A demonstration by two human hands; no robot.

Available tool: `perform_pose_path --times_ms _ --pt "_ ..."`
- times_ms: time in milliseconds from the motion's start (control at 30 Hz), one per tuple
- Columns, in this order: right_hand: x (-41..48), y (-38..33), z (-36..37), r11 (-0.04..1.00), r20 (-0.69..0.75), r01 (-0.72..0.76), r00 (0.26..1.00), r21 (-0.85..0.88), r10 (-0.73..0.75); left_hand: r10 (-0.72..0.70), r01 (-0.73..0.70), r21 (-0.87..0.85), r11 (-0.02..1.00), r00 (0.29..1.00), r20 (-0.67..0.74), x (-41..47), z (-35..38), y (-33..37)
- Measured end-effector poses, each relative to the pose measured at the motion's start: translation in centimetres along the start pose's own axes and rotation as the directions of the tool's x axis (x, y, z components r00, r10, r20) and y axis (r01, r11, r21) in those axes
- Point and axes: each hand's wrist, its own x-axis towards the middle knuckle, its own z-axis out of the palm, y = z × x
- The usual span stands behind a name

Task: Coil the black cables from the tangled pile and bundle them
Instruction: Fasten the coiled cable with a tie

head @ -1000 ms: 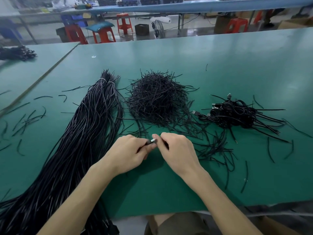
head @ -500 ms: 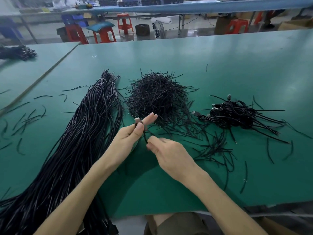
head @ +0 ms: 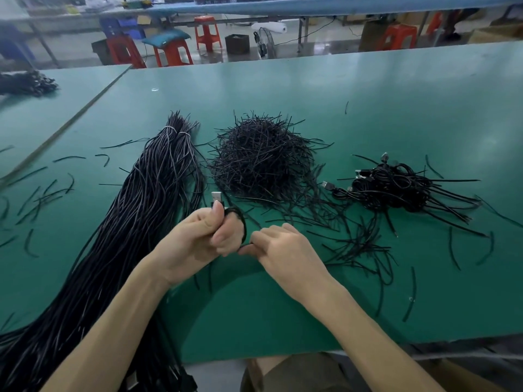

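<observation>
Long cable bundle (head: 135, 222): left of left grip, stretched along table (head: 396, 94), banded at far end.
Left grip (head: 195, 239): curled round black cable (head: 242, 222), loop over fingers, thumb below silver plug (head: 216, 197).
Right grip (head: 285, 250): pinching same cable, just beside left grip.
Short-tie heap (head: 263, 159): beyond both grips.
Coiled cables (head: 396, 185): right of right grip, well apart.

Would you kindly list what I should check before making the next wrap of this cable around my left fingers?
1. Thumb of the left hand pins the plug: ok.
2. The cable loops over the left fingers: ok.
3. The right hand has a pinching grip on the cable's running length: ok.
4. Trailing length free of the long bundle: cannot tell.
5. The pile of short strands lies close ahead for tying: ok.
</observation>
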Motion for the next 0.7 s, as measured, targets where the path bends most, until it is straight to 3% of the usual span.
perform_pose_path --times_ms 233,333,467,700 --pt "-0.3 0.3 0.4 0.990 -0.148 -0.006 0.989 -0.144 -0.016 -0.035 0.036 -0.119 0.992 0.999 0.015 -0.2 -0.1 0.5" --pt "-0.2 0.6 0.5 0.975 -0.214 -0.064 0.977 -0.212 0.018 -0.042 0.041 -0.024 0.999 0.997 -0.072 -0.2 0.1 0.6" --pt "-0.4 1.0 0.4 0.939 -0.309 -0.179 0.947 -0.294 0.084 -0.064 0.074 0.113 0.991 0.994 -0.087 -0.3 0.3 0.6" --pt "-0.2 1.1 0.9 0.932 -0.342 -0.106 0.939 -0.347 -0.020 -0.065 0.134 0.547 0.827 0.987 -0.145 0.3 1.5 -0.5"
